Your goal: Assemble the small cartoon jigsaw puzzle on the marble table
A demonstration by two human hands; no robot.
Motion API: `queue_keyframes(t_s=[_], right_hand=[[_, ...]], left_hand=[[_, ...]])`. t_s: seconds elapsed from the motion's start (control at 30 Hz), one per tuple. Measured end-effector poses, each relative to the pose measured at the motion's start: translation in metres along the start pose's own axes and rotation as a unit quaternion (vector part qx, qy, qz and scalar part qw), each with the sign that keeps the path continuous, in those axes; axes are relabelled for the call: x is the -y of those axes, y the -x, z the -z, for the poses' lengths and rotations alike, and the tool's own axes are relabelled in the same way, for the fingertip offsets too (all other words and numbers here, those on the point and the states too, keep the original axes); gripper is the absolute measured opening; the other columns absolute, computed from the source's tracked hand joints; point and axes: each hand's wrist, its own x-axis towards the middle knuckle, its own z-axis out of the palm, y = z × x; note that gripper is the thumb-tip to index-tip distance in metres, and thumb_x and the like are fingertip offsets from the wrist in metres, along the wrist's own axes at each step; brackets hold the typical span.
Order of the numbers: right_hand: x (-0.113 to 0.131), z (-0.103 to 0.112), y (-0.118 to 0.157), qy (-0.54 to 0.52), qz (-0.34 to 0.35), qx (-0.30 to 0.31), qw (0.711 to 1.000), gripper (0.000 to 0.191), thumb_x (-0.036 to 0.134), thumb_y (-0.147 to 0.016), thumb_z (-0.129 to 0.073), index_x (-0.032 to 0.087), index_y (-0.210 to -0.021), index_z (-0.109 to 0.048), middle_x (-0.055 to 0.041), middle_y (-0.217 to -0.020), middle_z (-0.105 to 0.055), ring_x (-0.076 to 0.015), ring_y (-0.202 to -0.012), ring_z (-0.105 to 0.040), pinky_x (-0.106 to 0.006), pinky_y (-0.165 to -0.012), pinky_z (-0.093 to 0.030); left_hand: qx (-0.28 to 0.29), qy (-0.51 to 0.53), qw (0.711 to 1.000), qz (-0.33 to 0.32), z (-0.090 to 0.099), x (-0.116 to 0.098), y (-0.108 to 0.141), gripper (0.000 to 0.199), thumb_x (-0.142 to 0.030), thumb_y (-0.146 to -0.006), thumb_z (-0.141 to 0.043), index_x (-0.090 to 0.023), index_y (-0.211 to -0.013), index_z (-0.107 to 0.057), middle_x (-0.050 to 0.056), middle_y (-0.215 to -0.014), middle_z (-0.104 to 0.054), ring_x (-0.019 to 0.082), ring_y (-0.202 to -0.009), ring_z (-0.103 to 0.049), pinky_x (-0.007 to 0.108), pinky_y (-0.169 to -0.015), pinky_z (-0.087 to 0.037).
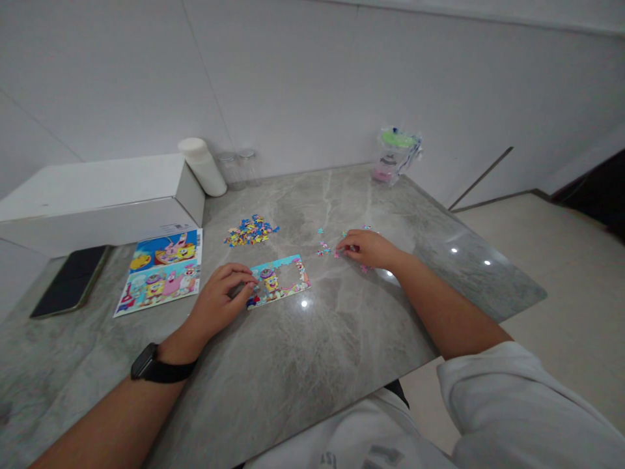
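Observation:
A partly filled cartoon puzzle (pixel 270 284) lies on the grey marble table (pixel 303 365), with a bare patch in its right half. My left hand (pixel 223 294) rests at the puzzle's left edge, its fingers bent and thumb touching the surface. Over a few scattered puzzle pieces (pixel 323 250) to the right of the puzzle, my right hand (pixel 367 249) has its thumb and fingers pinched together; whatever is between them is too small to make out. A heap of colourful pieces (pixel 251 230) sits behind the puzzle.
A printed picture sheet (pixel 163 272) lies left of my left hand, beside a black phone (pixel 72 280). Behind them stands a white box (pixel 97 198). A white bottle (pixel 204 168), clear glasses (pixel 241 170) and a plastic-wrapped cup (pixel 394 156) stand along the wall.

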Motion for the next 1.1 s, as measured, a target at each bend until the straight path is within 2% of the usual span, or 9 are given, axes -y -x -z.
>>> queue_keyframes(t_s=[0.1, 0.2, 0.27, 0.4, 0.47, 0.6, 0.73, 1.1], right_hand=[[-0.009, 0.004, 0.002, 0.017, -0.059, -0.057, 0.997, 0.03, 0.016, -0.093, -0.063, 0.024, -0.116, -0.081, -0.007, -0.1, -0.075, -0.0196, -0.087, -0.067, -0.031, -0.084, -0.048], [-0.014, 0.006, 0.003, 0.031, -0.081, -0.079, 0.993, 0.027, 0.018, -0.094, -0.063, 0.023, -0.115, -0.081, -0.0077, -0.101, -0.075, -0.0204, -0.088, -0.067, -0.032, -0.084, -0.049], [-0.01, 0.002, 0.002, 0.027, -0.06, -0.075, 0.995, 0.025, 0.022, -0.097, -0.064, 0.023, -0.115, -0.081, -0.0083, -0.104, -0.074, -0.0204, -0.09, -0.068, -0.032, -0.085, -0.05], [0.007, -0.012, -0.002, 0.009, 0.028, -0.038, 0.999, 0.026, 0.025, -0.1, -0.064, 0.025, -0.121, -0.08, -0.0088, -0.109, -0.072, -0.0208, -0.1, -0.069, -0.031, -0.09, -0.051], [0.014, -0.016, -0.004, 0.012, 0.042, -0.022, 0.999, 0.026, 0.024, -0.1, -0.064, 0.024, -0.121, -0.08, -0.0092, -0.108, -0.071, -0.0213, -0.1, -0.069, -0.031, -0.089, -0.051], [0.018, -0.017, -0.005, 0.003, 0.035, -0.018, 0.999, 0.022, 0.023, -0.099, -0.065, 0.021, -0.115, -0.08, -0.0095, -0.108, -0.071, -0.0209, -0.1, -0.069, -0.031, -0.089, -0.05], [0.021, -0.018, -0.006, 0.002, -0.01, -0.039, 0.999, 0.023, 0.026, -0.097, -0.068, 0.022, -0.118, -0.078, -0.0093, -0.113, -0.071, -0.0204, -0.098, -0.068, -0.031, -0.088, -0.05], [0.027, -0.023, -0.011, -0.016, -0.039, -0.027, 0.999, 0.014, 0.024, -0.093, -0.072, 0.021, -0.105, -0.079, -0.0074, -0.102, -0.071, -0.0194, -0.093, -0.067, -0.029, -0.087, -0.049]], left_hand=[[-0.001, -0.001, 1.0, 0.002, 0.0, 0.0, 0.0, 0.029, -0.043, -0.1, -0.058, -0.023, -0.097, -0.079, 0.008, -0.112, -0.071, 0.024, -0.108, -0.067, 0.043, -0.101, -0.054], [-0.003, 0.001, 1.0, -0.001, 0.0, 0.0, 0.0, 0.029, -0.043, -0.1, -0.058, -0.023, -0.096, -0.079, 0.008, -0.111, -0.071, 0.023, -0.107, -0.067, 0.042, -0.1, -0.054], [-0.003, 0.001, 1.0, -0.001, 0.0, 0.0, -0.001, 0.028, -0.042, -0.1, -0.058, -0.023, -0.097, -0.079, 0.007, -0.111, -0.071, 0.023, -0.107, -0.068, 0.042, -0.1, -0.054], [0.0, -0.001, 1.0, 0.001, 0.0, 0.0, -0.001, 0.028, -0.042, -0.1, -0.059, -0.023, -0.096, -0.078, 0.007, -0.11, -0.071, 0.023, -0.107, -0.067, 0.042, -0.101, -0.054], [0.002, -0.001, 1.0, 0.001, 0.001, 0.0, -0.001, 0.028, -0.043, -0.1, -0.059, -0.023, -0.096, -0.078, 0.007, -0.11, -0.071, 0.023, -0.107, -0.067, 0.041, -0.101, -0.054], [0.0, -0.002, 1.0, 0.003, 0.001, -0.003, -0.002, 0.029, -0.044, -0.101, -0.058, -0.023, -0.096, -0.078, 0.007, -0.109, -0.071, 0.023, -0.106, -0.067, 0.041, -0.101, -0.054], [-0.004, -0.001, 1.0, 0.006, 0.001, -0.004, -0.002, 0.03, -0.044, -0.101, -0.058, -0.023, -0.095, -0.078, 0.007, -0.109, -0.071, 0.024, -0.106, -0.067, 0.042, -0.1, -0.054], [-0.004, 0.006, 1.0, 0.001, 0.0, -0.006, -0.001, 0.031, -0.043, -0.101, -0.057, -0.022, -0.096, -0.079, 0.008, -0.109, -0.071, 0.023, -0.106, -0.067, 0.041, -0.101, -0.053]])
